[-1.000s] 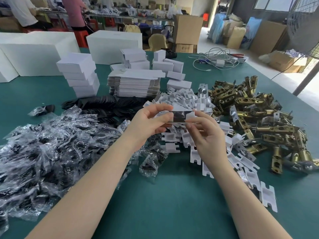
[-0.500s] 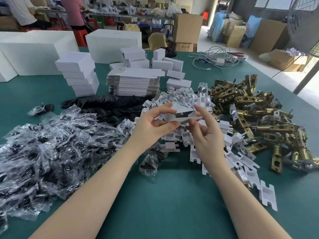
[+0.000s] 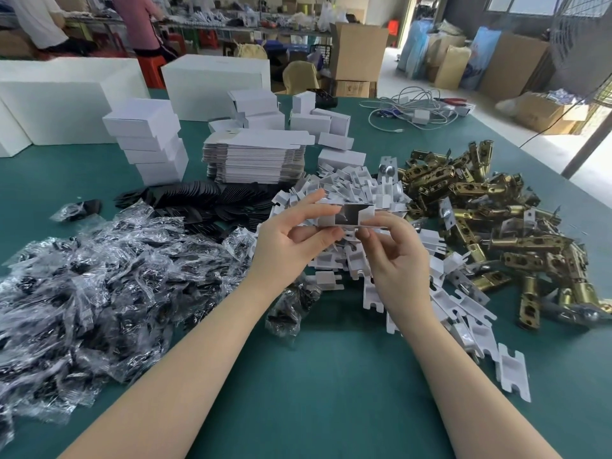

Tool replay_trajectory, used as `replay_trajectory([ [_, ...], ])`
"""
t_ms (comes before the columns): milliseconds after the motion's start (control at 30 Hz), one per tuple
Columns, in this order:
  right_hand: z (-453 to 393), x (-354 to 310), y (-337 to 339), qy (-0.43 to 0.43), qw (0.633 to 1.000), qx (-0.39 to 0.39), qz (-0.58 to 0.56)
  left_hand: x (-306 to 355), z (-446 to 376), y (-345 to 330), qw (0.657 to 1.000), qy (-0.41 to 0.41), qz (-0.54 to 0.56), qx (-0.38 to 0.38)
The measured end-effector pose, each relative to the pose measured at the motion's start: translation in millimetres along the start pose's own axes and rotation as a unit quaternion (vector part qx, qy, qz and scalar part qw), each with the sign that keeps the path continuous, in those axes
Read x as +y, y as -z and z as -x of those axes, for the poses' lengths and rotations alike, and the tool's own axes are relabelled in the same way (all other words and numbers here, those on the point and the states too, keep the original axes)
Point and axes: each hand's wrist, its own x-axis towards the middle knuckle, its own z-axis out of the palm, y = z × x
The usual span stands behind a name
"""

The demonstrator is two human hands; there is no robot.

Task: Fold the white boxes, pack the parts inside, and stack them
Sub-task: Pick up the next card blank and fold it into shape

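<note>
Both hands [image 3: 341,240] pinch small white box [image 3: 347,216] above green table [image 3: 331,392].

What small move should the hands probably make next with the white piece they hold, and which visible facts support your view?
Probably finish folding the white cardboard piece into shape. The left hand and right hand both pinch it above the pile of white inserts, and it looks only partly formed, with a dark opening showing. The brass latches lie untouched to the right, so packing seems to come later.
</note>
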Motion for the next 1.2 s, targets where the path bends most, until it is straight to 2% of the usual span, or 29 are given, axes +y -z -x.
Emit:
replay_trajectory([
  [100, 0, 1, 0, 0.015, 1.0, 0.007, 0.027, -5, -1, 2, 0.999, -0.026, -0.009, -0.015],
  [233, 0, 7, 1, 0.023, 0.998, 0.024, 0.057, -5, -2, 2, 0.99, -0.046, -0.132, -0.024],
  [300, 0, 7, 1, 0.017, 0.998, 0.03, 0.045, -7, -1, 0, 0.987, -0.064, -0.146, -0.024],
  [467, 2, 2, -1, -0.05, 0.998, 0.041, -0.017, -12, 5, -6, 0.994, -0.038, -0.1, 0.007],
  [667, 3, 7, -4, -0.115, 0.993, 0.006, 0.031, -22, 9, -6, 0.993, 0.008, -0.115, 0.021],
  [800, 0, 2, -6, -0.119, 0.992, 0.006, 0.025, -27, 6, -3, 0.99, 0.056, -0.123, 0.026],
  [933, -10, -8, -13, -0.11, 0.994, 0.02, 0.016, -20, 1, 0, 0.992, 0.041, -0.105, 0.052],
  [1000, -14, -13, -21, -0.096, 0.995, 0.023, 0.004, -16, -2, 1, 0.994, 0.051, -0.06, 0.081],
  [1100, -18, -14, -36, -0.124, 0.991, 0.04, -0.033, -19, -3, 2, 0.988, 0.087, 0.043, 0.118],
  [1200, -15, -10, -48, -0.148, 0.985, 0.077, -0.045, -26, -1, 1, 0.984, 0.097, 0.047, 0.14],
])
